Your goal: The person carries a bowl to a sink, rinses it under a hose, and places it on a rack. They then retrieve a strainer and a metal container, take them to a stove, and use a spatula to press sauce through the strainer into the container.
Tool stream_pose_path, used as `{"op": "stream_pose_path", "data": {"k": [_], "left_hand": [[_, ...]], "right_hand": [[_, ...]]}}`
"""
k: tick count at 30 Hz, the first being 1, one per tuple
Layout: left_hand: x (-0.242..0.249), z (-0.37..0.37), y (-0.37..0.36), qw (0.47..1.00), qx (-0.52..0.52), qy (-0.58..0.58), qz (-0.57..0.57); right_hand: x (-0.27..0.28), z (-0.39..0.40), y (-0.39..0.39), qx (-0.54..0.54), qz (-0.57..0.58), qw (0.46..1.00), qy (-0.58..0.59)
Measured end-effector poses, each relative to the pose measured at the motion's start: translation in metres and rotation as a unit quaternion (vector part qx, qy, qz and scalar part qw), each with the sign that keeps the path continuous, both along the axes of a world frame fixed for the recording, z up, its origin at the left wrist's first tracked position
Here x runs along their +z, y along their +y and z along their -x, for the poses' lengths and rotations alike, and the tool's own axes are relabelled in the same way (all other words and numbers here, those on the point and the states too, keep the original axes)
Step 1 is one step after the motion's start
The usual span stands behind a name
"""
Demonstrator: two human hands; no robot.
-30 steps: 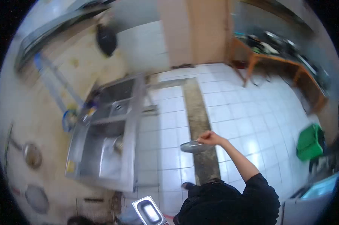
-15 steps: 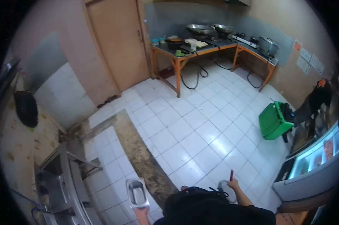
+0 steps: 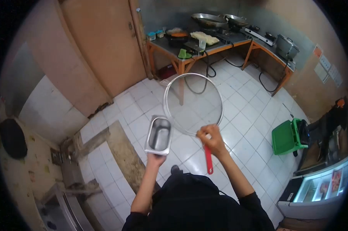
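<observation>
In my left hand (image 3: pixel 157 158) is a small rectangular stainless steel pan (image 3: pixel 161 134), its open top facing up. The hand grips its near end, and no food shows inside. My right hand (image 3: pixel 213 139) is closed on a large round mesh strainer (image 3: pixel 195 102) near its rim. A red handle (image 3: pixel 208 159) sticks out below that hand. The strainer is held out in front of me, to the right of the pan and close to it. The floor and a table leg show through its mesh.
Ahead stands an orange-legged worktable (image 3: pixel 216 50) with woks (image 3: pixel 210 21), food, hoses and a burner (image 3: pixel 260 36). A large pot (image 3: pixel 286 47) is at its right. A green bin (image 3: pixel 287 138) and a lit display fridge (image 3: pixel 324 188) stand right; a metal sink (image 3: pixel 54 208) is lower left.
Both hands have come up and forward. The pan moved right and away from my body. The strainer swung from low at my right side to in front of me, nearer the pan.
</observation>
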State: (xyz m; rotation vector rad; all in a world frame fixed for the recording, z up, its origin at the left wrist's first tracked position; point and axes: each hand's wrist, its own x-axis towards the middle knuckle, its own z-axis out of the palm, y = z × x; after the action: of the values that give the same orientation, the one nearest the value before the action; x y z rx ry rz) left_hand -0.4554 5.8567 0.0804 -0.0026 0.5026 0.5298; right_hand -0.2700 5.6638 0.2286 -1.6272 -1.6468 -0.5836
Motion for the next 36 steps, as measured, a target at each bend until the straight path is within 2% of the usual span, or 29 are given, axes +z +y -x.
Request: {"op": "stream_pose_path", "data": {"k": [1, 2, 3, 4, 5, 6, 7, 9, 11, 12, 13, 17, 21, 25, 27, 30, 31, 34, 35, 36], "left_hand": [[0.025, -0.04, 0.019, 0.999, -0.028, -0.031, 0.003], [0.048, -0.078, 0.035, 0.996, -0.056, -0.065, 0.008], [0.055, -0.116, 0.045, 0.971, -0.046, 0.021, -0.235], [0.059, -0.152, 0.056, 0.88, -0.033, 0.105, -0.462], [0.061, -0.18, 0.07, 0.798, -0.04, 0.139, -0.585], [0.062, -0.208, 0.085, 0.701, -0.029, 0.174, -0.691], [0.061, -0.232, 0.099, 0.676, -0.038, 0.169, -0.716], [0.039, -0.279, 0.122, 0.826, -0.065, 0.066, -0.557], [0.015, -0.319, 0.151, 0.936, -0.103, -0.041, -0.333], [0.004, -0.337, 0.169, 0.966, -0.132, -0.104, -0.197], [0.01, -0.356, 0.175, 0.989, -0.091, -0.095, -0.061], [0.009, -0.422, 0.24, 0.989, -0.065, -0.133, -0.016], [-0.005, -0.468, 0.316, 1.0, -0.015, -0.007, 0.013], [0.003, -0.499, 0.373, 0.998, 0.0, -0.053, -0.015], [0.023, -0.522, 0.4, 0.999, 0.025, -0.021, -0.007], [0.017, -0.544, 0.439, 0.999, 0.033, 0.01, 0.011], [0.016, -0.552, 0.452, 0.999, 0.029, 0.015, 0.017], [0.019, -0.573, 0.479, 0.998, 0.0, -0.042, -0.05], [0.024, -0.579, 0.484, 0.999, 0.0, -0.046, -0.014], [0.024, -0.583, 0.486, 0.998, -0.014, -0.059, -0.027]], "right_hand": [[0.001, -0.014, 0.026, 0.031, -0.014, 0.997, -0.071], [0.004, -0.026, 0.044, 0.033, 0.024, 0.993, -0.112], [0.005, -0.038, 0.061, 0.042, 0.046, 0.991, -0.122], [0.005, -0.053, 0.079, 0.051, 0.067, 0.988, -0.127], [0.004, -0.071, 0.094, 0.051, 0.086, 0.989, -0.106], [0.003, -0.09, 0.11, 0.05, 0.103, 0.99, -0.084], [0.002, -0.109, 0.125, 0.051, 0.122, 0.989, -0.061], [-0.003, -0.148, 0.158, 0.038, 0.123, 0.991, -0.035], [-0.014, -0.189, 0.192, 0.031, 0.116, 0.992, -0.029], [-0.021, -0.212, 0.209, 0.036, 0.129, 0.991, -0.021], [-0.028, -0.234, 0.226, 0.044, 0.141, 0.989, -0.013], [-0.033, -0.319, 0.304, 0.076, 0.157, 0.984, 0.031], [-0.036, -0.373, 0.382, 0.11, 0.184, 0.976, 0.028], [-0.039, -0.416, 0.446, 0.104, 0.14, 0.985, -0.003], [-0.041, -0.438, 0.473, 0.087, 0.102, 0.991, -0.001], [-0.032, -0.453, 0.492, -0.052, 0.097, 0.994, -0.025], [-0.036, -0.458, 0.496, -0.085, 0.113, 0.99, -0.006], [-0.041, -0.471, 0.509, -0.095, 0.152, 0.97, 0.165], [-0.049, -0.476, 0.511, -0.062, 0.139, 0.96, 0.237], [-0.057, -0.478, 0.509, -0.041, 0.134, 0.925, 0.354]]}}
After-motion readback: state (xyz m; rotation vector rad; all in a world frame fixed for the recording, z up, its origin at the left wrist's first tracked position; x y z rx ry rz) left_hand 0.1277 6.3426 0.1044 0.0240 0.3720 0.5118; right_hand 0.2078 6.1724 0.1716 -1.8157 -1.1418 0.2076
